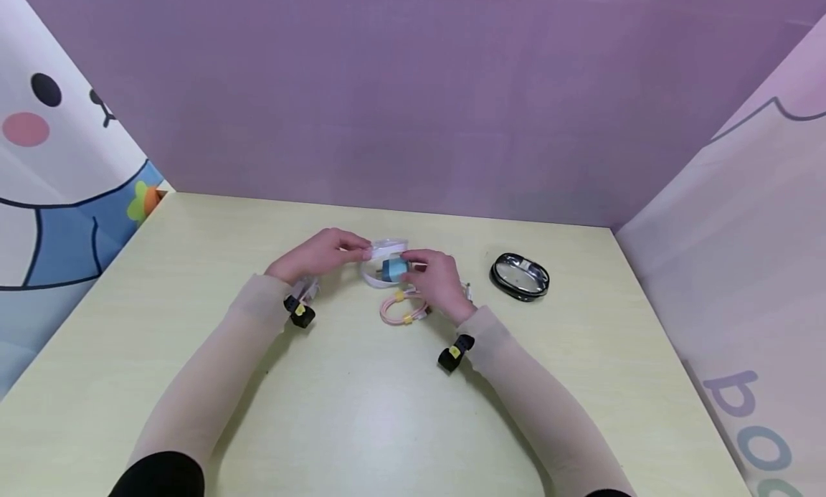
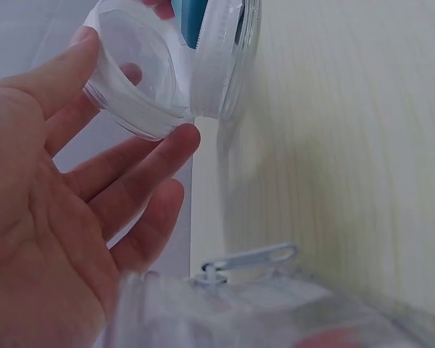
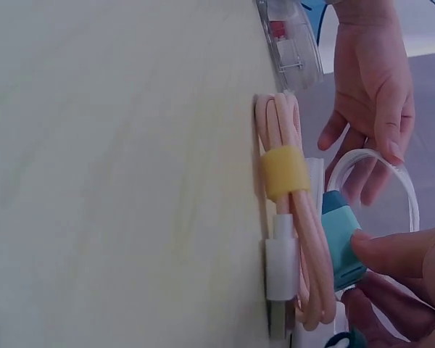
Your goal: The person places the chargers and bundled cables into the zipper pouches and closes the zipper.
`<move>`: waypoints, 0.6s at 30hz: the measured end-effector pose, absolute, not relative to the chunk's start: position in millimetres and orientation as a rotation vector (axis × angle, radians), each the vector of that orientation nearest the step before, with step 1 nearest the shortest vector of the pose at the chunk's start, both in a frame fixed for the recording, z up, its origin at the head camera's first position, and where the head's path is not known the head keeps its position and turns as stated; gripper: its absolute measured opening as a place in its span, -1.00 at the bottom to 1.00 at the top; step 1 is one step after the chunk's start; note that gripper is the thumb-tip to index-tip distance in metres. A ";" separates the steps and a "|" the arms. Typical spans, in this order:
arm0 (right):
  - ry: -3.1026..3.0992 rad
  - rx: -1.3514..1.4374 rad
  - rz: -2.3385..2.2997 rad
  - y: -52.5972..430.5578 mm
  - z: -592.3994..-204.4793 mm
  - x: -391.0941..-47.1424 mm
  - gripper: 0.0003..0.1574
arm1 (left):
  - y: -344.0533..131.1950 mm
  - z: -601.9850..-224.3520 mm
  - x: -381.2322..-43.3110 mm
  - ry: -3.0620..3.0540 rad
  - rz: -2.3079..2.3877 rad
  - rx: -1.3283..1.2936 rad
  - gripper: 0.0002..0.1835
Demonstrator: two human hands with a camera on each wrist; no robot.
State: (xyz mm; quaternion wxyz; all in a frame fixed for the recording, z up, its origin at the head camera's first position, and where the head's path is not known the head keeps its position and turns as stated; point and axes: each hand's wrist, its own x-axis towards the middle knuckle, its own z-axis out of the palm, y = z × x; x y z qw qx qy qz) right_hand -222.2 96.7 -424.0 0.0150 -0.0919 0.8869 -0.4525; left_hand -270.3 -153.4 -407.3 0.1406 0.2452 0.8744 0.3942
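Beige sleeves cover both forearms, which reach in from the near edge well apart and converge toward the middle of the pale surface [image 1: 361,411], a small black camera [image 1: 300,313] strapped at each wrist. Left hand [image 1: 325,252] comes in from the side with its back turned upward and the palm facing the work; its grip is narrow, thumb and forefinger pinching the rim of the raised lid [image 2: 134,58] of a clear round case [image 1: 376,282] with a white zip edge. The left wrist view shows its other fingers spread loosely, one fingertip near the place where lid and base meet. Right hand [image 1: 440,280] angles inward from the other side, wrist lower than the fingertips in the head view, and its grip is closed about a blue charger [image 1: 395,270]: the thumb presses flat on one face while fingers curl beneath. That charger sits at the mouth of the open case, between lid and base, its prongs toward the left hand. Just below the right hand's fingers lies a coiled pink cable [image 1: 392,316] bound with yellow bands. Another clear case [image 1: 308,289] lies beside the left wrist, and a black-rimmed round case [image 1: 520,277] rests apart, beyond the right hand.
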 end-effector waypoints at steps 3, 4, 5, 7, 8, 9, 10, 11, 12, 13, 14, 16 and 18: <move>2.755 -0.276 -1.466 99.8 -422.7 -218.6 -0.65 | -153.2 -407.2 -269.4 2.532 1.131 0.717 -0.58; 2.754 -0.283 -1.476 100.9 -422.4 -217.7 -0.69 | -153.0 -407.4 -269.4 2.533 1.130 0.718 -0.57; 2.754 -0.290 -1.479 102.0 -422.2 -216.8 -0.72 | -152.9 -407.5 -269.4 2.533 1.132 0.715 -0.57; 2.758 -0.319 -1.474 104.4 -422.9 -215.3 -0.77 | -152.6 -408.1 -269.6 2.532 1.136 0.708 -0.56; 2.765 -0.336 -1.464 105.7 -423.8 -214.5 -0.78 | -152.5 -408.5 -269.5 2.532 1.141 0.702 -0.56; 2.772 -0.350 -1.452 107.0 -424.5 -213.2 -0.79 | -152.3 -409.0 -269.3 2.530 1.144 0.698 -0.56; 2.772 -0.363 -1.440 108.4 -425.8 -211.9 -0.79 | -152.2 -409.6 -268.8 2.526 1.145 0.698 -0.56; 2.765 -0.378 -1.430 109.9 -427.1 -210.2 -0.78 | -152.2 -410.4 -268.2 2.521 1.144 0.698 -0.56; 2.747 -0.394 -1.426 111.3 -428.2 -208.4 -0.77 | -152.2 -411.5 -267.6 2.517 1.140 0.699 -0.56; 2.727 -0.411 -1.419 112.7 -429.6 -206.8 -0.75 | -152.4 -413.2 -267.3 2.514 1.138 0.694 -0.56; 2.708 -0.431 -1.408 113.9 -430.9 -205.5 -0.74 | -152.6 -414.6 -266.8 2.509 1.135 0.692 -0.56; 2.657 -0.473 -1.404 115.5 -432.6 -203.8 -0.70 | -153.4 -417.4 -266.3 2.504 1.133 0.691 -0.56; 2.625 -0.523 -1.397 116.0 -433.0 -203.8 -0.67 | -153.9 -419.1 -266.6 2.505 1.144 0.683 -0.57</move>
